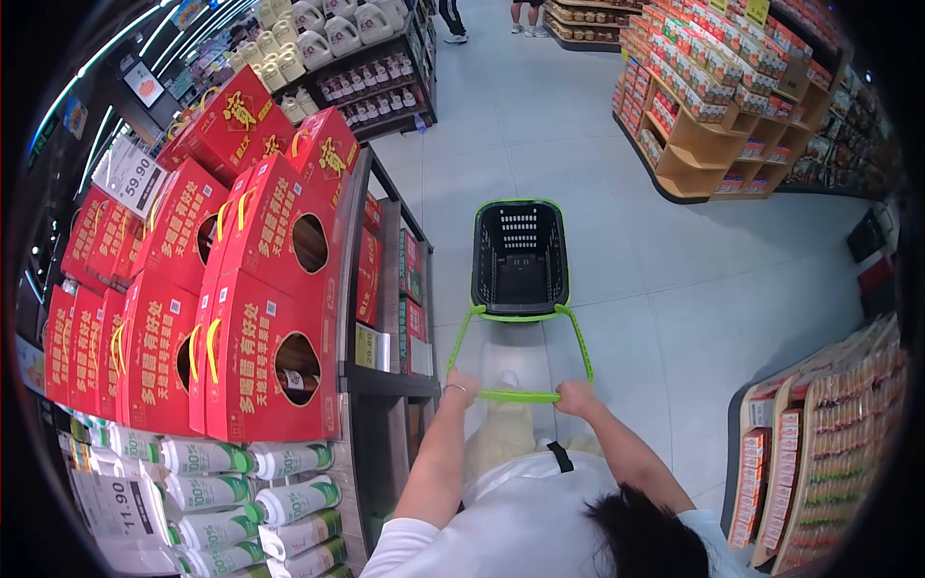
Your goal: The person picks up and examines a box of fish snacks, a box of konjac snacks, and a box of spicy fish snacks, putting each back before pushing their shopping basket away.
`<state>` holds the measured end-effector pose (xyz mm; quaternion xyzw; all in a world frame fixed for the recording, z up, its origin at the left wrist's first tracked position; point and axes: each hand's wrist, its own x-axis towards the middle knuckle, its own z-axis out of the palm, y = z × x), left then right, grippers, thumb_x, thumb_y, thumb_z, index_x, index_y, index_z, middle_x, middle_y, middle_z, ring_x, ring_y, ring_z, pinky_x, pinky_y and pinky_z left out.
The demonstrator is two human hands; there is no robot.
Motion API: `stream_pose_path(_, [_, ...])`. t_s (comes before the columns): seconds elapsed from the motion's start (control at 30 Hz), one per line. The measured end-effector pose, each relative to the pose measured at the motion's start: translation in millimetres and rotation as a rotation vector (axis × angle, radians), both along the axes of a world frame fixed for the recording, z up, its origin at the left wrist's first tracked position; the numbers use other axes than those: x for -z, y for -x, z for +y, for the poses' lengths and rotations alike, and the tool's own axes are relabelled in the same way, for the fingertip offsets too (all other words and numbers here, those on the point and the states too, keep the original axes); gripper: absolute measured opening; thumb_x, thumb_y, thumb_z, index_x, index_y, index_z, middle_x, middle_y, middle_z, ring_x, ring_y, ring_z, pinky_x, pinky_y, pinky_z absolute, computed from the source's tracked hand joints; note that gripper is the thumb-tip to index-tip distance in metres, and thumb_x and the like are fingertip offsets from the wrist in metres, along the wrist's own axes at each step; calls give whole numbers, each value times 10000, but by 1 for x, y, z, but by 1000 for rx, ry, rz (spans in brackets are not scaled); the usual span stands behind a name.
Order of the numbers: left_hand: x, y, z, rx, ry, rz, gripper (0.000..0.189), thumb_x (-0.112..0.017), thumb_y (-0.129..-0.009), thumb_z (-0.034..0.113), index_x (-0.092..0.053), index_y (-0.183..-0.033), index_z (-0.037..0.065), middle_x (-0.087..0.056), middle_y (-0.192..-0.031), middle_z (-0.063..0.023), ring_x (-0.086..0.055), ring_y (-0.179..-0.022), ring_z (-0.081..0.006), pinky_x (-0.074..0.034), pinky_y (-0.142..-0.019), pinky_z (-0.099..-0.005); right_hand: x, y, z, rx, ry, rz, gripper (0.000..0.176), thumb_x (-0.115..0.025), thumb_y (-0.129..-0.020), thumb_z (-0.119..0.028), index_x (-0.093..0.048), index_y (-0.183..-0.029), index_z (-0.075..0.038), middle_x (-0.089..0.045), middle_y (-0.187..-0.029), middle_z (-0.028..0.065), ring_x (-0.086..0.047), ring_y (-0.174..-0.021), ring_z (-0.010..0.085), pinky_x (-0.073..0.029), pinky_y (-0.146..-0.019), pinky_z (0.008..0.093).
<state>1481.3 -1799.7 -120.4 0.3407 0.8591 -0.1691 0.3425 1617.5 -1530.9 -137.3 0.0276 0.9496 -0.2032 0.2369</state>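
A black shopping basket (520,275) with a green rim stands on the floor in front of me, and no goods show inside it. Its green handle (518,396) reaches back toward my body. My left hand (461,387) is closed around the handle's left corner, with a thin band at the wrist. Toward the right end of the same bar, my right hand (576,398) is wrapped round it. Both arms stretch forward and down.
Red gift boxes (265,356) are stacked on a shelf close at my left, above white bottles (207,491). A wooden shelf (694,154) with small cartons stands ahead right. A packed rack (819,453) is near right. Jugs (342,34) fill a far-left shelf.
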Motion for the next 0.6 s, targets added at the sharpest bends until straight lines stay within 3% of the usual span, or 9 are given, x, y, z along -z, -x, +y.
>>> stream_pose_path(0.1, [10,56,18,-21,-60,-3,191,-591,-797,120,-715,-941,133,-713,-1013,-94,-668,-998,-261,-400,-969,-507,1,49,17,-40,-55,102,264,-630,-747,-346,-712,-824,-107,-691,-800,143,-669,-774,352,-532,-714,461])
stream_pose_path(0.3, [6,186,37,79,-70,1,181,-603,-797,141,-718,-936,142,-713,-1012,-100,-668,-999,-258,-412,-939,-493,-8,160,27,75,-53,32,270,-629,-755,-358,-707,-839,-114,-693,-811,137,-669,-798,344,-526,-742,469])
stream_pose_path(0.6, [-2,332,103,208,-69,31,200,-611,-800,132,-713,-972,144,-710,-1032,-98,-667,-1009,-262,-383,-1014,-487,-1,278,74,111,-69,198,249,-631,-754,-348,-645,-770,-100,-679,-759,130,-665,-760,341,-519,-713,468])
